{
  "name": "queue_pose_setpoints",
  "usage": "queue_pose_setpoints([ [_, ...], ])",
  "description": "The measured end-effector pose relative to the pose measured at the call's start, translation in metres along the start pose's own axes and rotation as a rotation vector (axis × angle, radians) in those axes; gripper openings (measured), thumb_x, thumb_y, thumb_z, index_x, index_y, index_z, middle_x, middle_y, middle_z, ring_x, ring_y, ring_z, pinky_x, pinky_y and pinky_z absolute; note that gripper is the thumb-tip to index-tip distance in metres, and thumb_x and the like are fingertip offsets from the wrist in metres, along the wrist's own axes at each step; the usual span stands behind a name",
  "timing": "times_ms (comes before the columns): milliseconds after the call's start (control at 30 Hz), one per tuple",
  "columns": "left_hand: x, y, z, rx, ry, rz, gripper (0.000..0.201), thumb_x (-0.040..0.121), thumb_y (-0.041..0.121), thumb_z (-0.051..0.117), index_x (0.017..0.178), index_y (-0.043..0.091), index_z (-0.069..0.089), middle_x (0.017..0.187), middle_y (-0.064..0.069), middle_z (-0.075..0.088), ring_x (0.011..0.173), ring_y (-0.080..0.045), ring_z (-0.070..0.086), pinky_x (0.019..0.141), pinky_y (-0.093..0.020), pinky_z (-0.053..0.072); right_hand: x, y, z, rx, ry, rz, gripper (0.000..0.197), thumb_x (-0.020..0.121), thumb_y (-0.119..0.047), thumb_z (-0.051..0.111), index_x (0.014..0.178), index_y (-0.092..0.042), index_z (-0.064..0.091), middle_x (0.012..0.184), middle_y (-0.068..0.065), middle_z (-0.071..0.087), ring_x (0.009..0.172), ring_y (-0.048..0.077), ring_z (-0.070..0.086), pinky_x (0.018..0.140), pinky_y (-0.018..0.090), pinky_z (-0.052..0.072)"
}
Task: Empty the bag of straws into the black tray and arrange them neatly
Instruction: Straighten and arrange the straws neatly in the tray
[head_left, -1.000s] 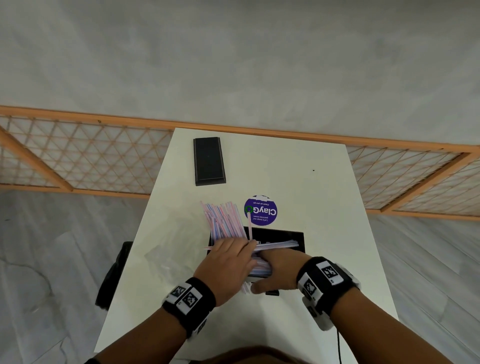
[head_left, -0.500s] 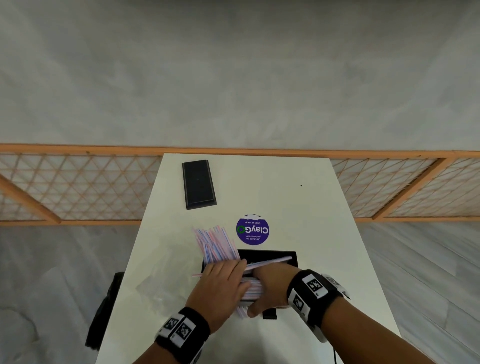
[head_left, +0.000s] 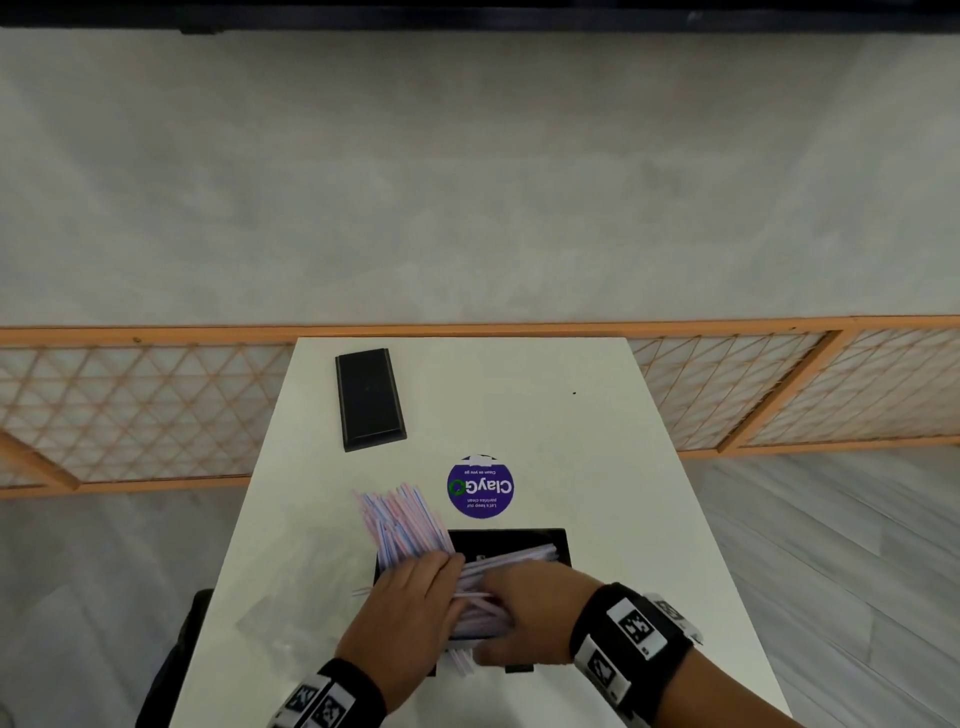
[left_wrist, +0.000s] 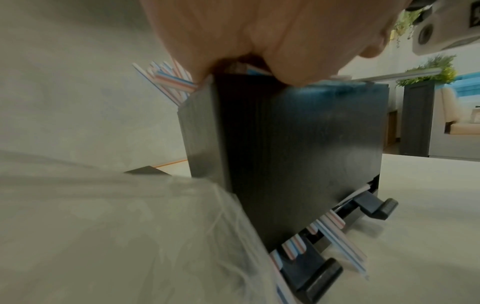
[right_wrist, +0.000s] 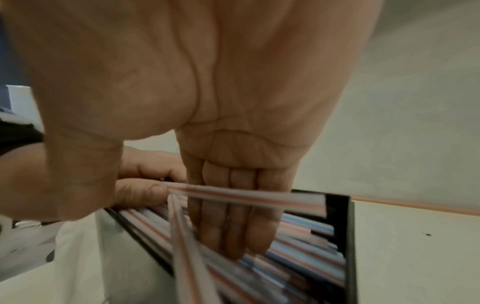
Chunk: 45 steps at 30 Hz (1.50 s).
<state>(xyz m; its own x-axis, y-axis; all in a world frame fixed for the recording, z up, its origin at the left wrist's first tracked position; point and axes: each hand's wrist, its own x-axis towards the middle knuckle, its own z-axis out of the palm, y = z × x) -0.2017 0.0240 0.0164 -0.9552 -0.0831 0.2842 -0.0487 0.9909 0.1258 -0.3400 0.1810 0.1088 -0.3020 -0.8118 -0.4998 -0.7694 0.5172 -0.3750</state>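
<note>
The black tray (head_left: 558, 543) stands near the table's front edge and holds striped pink, blue and white straws (right_wrist: 298, 236). A fan of straws (head_left: 400, 525) sticks out over its far left corner, and a few poke out of the slot at its near side (left_wrist: 335, 224). My left hand (head_left: 410, 597) lies on top of the straws at the tray's left side. My right hand (head_left: 524, 608) reaches in from the right, its straight fingers (right_wrist: 233, 226) pressing down on the straws. The empty clear bag (head_left: 275, 618) lies flat to the left of the tray.
A black lid (head_left: 369, 397) lies at the table's far left. A round purple sticker (head_left: 480, 487) is just beyond the tray. An orange lattice railing (head_left: 156, 410) runs behind the white table (head_left: 597, 467). A dark chair (head_left: 171, 649) stands at its left edge.
Both hands stay on the straws in the tray. A straw that stood up by the sticker has gone down, and the loose straws lie lower and point more to the right.
</note>
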Motion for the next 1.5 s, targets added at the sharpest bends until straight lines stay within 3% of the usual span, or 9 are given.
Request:
queue_pose_setpoints([
  [267,0.002,0.000,0.002,0.039,0.020,0.054,0.053,0.100,0.053,0.042,0.133,0.018,0.066,0.116,0.003,0.068,0.095,-0.019,0.066,0.091,-0.033,0.036,0.021,-0.001,0.005,0.024,-0.160,0.078,0.060,0.074,-0.061,0.075,0.118,-0.022,0.064,0.112,0.004,0.071,0.099,0.026,0.065,0.090,0.037,0.055],
  [400,0.000,0.001,0.001,0.039,0.012,0.040,0.053,0.103,0.053,0.040,0.134,0.019,0.065,0.118,0.003,0.067,0.099,-0.018,0.064,0.092,-0.034,0.044,0.024,0.002,0.007,-0.001,-0.153,0.120,0.063,0.076,-0.056,0.077,0.125,-0.020,0.061,0.120,0.004,0.068,0.107,0.025,0.064,0.084,0.027,0.045],
  [533,0.003,0.004,-0.006,0.057,0.009,0.014,0.052,0.100,0.053,0.041,0.133,0.020,0.065,0.114,0.003,0.068,0.096,-0.019,0.066,0.085,-0.036,0.055,0.022,0.006,0.006,0.029,-0.177,0.128,0.064,0.073,-0.058,0.078,0.125,-0.027,0.061,0.121,0.000,0.067,0.107,0.021,0.064,0.085,0.027,0.045],
  [733,0.002,0.006,-0.010,0.067,0.018,-0.003,0.052,0.101,0.054,0.041,0.133,0.021,0.065,0.114,0.004,0.069,0.096,-0.019,0.066,0.086,-0.036,0.055,0.026,0.007,0.006,0.097,-0.213,0.134,0.070,0.063,-0.065,0.079,0.123,-0.033,0.062,0.114,-0.007,0.069,0.101,0.015,0.066,0.095,0.033,0.054],
  [1000,-0.001,0.008,-0.012,0.016,-0.008,-0.035,0.053,0.102,0.055,0.040,0.136,0.020,0.062,0.117,0.003,0.067,0.100,-0.020,0.064,0.089,-0.036,0.054,0.025,0.011,0.007,0.140,-0.209,0.125,0.075,0.053,-0.079,0.075,0.112,-0.034,0.065,0.104,-0.011,0.069,0.094,0.010,0.065,0.091,0.034,0.055],
  [1100,-0.001,0.006,-0.012,-0.021,-0.053,-0.059,0.055,0.105,0.055,0.037,0.139,0.019,0.059,0.121,0.002,0.066,0.103,-0.020,0.064,0.091,-0.038,0.053,0.024,0.010,0.006,0.126,-0.179,0.109,0.073,0.053,-0.080,0.075,0.110,-0.035,0.066,0.101,-0.012,0.070,0.091,0.009,0.065,0.087,0.031,0.055],
  [1267,0.004,0.007,-0.022,-0.127,-0.079,-0.117,0.060,0.103,0.059,0.041,0.146,0.018,0.050,0.129,0.001,0.060,0.113,-0.020,0.058,0.100,-0.037,0.048,0.010,0.008,-0.012,-0.002,0.023,0.013,0.045,0.067,-0.071,0.070,0.093,-0.037,0.057,0.087,-0.012,0.065,0.079,0.007,0.060,0.072,0.026,0.050],
  [1400,0.001,0.004,-0.045,-0.242,-0.001,-0.185,0.060,0.102,0.060,0.046,0.145,0.018,0.053,0.131,0.001,0.058,0.120,-0.020,0.052,0.110,-0.035,0.037,-0.002,0.011,-0.018,-0.035,0.218,-0.016,0.039,0.080,-0.059,0.068,0.111,-0.037,0.059,0.107,-0.016,0.065,0.097,0.008,0.060,0.081,0.025,0.048],
  [1500,-0.011,-0.001,-0.064,-0.358,0.077,-0.354,0.053,0.104,0.053,0.049,0.145,0.021,0.052,0.136,0.004,0.056,0.128,-0.014,0.047,0.114,-0.033,0.032,-0.012,0.013,-0.017,-0.070,0.277,-0.017,0.041,0.086,-0.056,0.065,0.121,-0.035,0.060,0.116,-0.016,0.062,0.106,0.010,0.059,0.081,0.020,0.040],
])
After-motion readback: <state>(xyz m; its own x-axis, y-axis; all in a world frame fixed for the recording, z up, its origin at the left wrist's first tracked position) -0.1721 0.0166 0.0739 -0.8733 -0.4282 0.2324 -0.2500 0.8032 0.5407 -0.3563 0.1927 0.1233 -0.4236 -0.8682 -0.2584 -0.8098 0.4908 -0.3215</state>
